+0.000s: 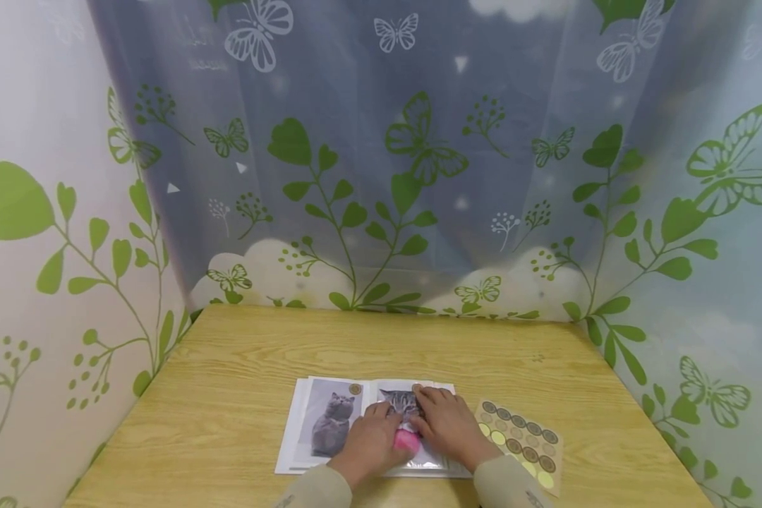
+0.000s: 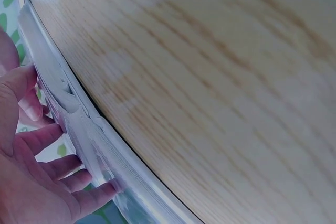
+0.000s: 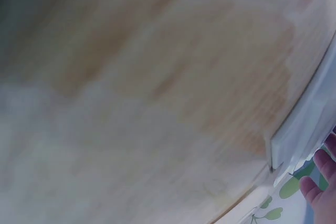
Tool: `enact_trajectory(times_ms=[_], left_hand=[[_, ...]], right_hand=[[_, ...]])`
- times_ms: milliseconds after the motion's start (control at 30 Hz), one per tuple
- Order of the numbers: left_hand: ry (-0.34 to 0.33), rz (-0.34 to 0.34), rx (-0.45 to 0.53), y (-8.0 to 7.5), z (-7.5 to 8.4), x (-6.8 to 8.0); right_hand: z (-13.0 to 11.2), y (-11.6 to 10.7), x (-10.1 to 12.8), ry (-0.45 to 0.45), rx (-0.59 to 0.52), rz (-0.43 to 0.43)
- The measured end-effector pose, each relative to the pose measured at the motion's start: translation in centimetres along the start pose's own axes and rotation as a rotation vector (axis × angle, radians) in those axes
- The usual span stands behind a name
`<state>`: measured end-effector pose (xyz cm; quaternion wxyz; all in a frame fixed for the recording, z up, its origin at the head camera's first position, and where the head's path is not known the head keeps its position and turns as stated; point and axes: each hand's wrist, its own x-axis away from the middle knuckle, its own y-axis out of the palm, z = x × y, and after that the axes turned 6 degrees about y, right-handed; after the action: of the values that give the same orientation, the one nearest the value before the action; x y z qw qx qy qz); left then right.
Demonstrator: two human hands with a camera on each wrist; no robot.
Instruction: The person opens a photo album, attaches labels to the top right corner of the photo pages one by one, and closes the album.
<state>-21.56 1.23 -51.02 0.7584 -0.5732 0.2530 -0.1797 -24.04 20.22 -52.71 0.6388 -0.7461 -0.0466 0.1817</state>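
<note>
A photo album with a white cover lies spread out on the table. Its left page bears a picture of a grey cat with a round brown sticker in the upper right corner. On the right page is a tabby cat picture with pink at the bottom, partly hidden by both hands. My left hand rests on this page, its fingers spread in the left wrist view. The fingertips of my right hand touch the page's upper right, right at another round brown sticker.
A sheet of round stickers, brown and yellow, lies to the right of the album, partly under the right forearm. The wooden table backs onto a curtain printed with leaves and butterflies.
</note>
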Motion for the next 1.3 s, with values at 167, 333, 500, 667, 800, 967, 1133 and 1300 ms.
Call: enact_trajectory(times_ms=[167,333,500,667,800,967,1133,1300], left_hand=[[0.003,-0.009,-0.012,-0.1,0.0,0.1],[0.003,-0.009,-0.016,-0.2,0.0,0.1],[0.01,0.011,-0.016,-0.2,0.0,0.3],[0.006,0.009,-0.001,-0.2,0.0,0.3],[0.002,0.0,0.013,-0.2,0.0,0.3],[-0.001,-0.01,0.013,-0.4,0.1,0.3],[0.003,-0.011,-0.001,-0.4,0.0,0.3],[0.017,0.006,-0.014,-0.3,0.0,0.3]], right_hand=[[0.1,0.0,0.0,-0.019,-0.006,0.0],[-0.1,-0.1,-0.2,-0.015,0.006,-0.006],[-0.3,-0.3,-0.6,0.007,0.008,-0.017],[-0.4,-0.2,-1.0,0.032,0.005,-0.034],[-0.4,0.0,-1.2,0.028,0.01,-0.034],[-0.5,-0.2,-1.3,0.019,0.011,-0.042],[-0.7,-0.2,-1.3,0.015,0.045,-0.055],[-0.8,-0.2,-1.3,-0.007,0.063,-0.064]])
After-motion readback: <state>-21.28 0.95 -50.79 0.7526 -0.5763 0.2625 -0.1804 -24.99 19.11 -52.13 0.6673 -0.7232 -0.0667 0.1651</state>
